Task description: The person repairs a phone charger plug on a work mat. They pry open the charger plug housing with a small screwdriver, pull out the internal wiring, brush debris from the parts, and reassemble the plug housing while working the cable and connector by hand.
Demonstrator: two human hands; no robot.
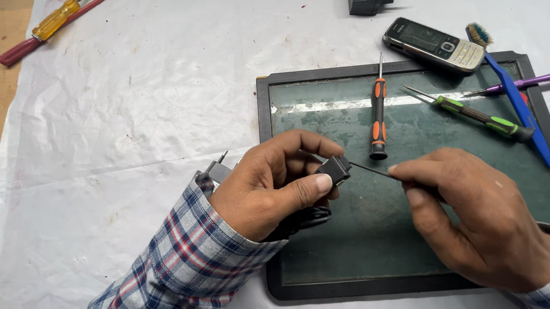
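Small black part [334, 169], possibly a plug, pinched between thumb and fingers of the left hand [272, 184] above the dark framed mat [345, 258]; right hand [479, 216] closed on a thin probe [370, 170] touching it. Orange-black screwdriver [378, 113] lies just beyond; white sheet [126, 130] on the desk lies open leftward.

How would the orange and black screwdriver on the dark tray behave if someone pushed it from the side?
The orange and black screwdriver would probably roll, since its handle looks round and it lies free on the flat tray. It seems stiff and light.
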